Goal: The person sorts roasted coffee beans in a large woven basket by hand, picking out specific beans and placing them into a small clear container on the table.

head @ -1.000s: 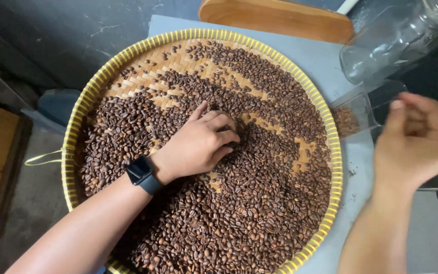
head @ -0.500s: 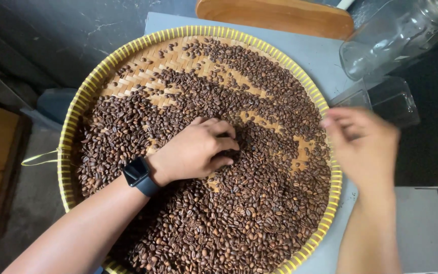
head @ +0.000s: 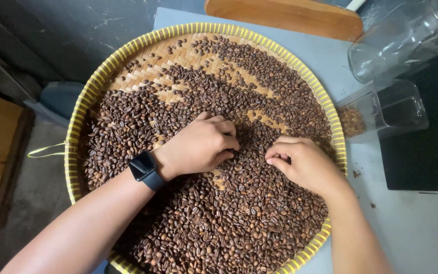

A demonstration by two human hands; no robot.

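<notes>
While both of your hands rest on the roasted coffee beans, they sit near the middle of the round woven tray with its yellow rim, which lies on the grey table. Your left hand, with a dark smartwatch at the wrist, is curled palm down, its fingertips tucked into the beans; whether it pinches a bean there you cannot tell from this angle. Your right hand is likewise loosely curled, thumb and forefinger drawn together just above the layer, and any bean between them is hidden.

Judging by their look, the beans are small, light, hard and dry, smooth enough to roll away from a careless touch, and brittle under a hard squeeze. Take each one singly between thumb tip and forefinger tip, across its narrow sides.

Just beside the tray's right edge stands a clear plastic container with a few beans inside; a larger clear jar lies beyond it, and a wooden board sits at the table's far edge.
</notes>
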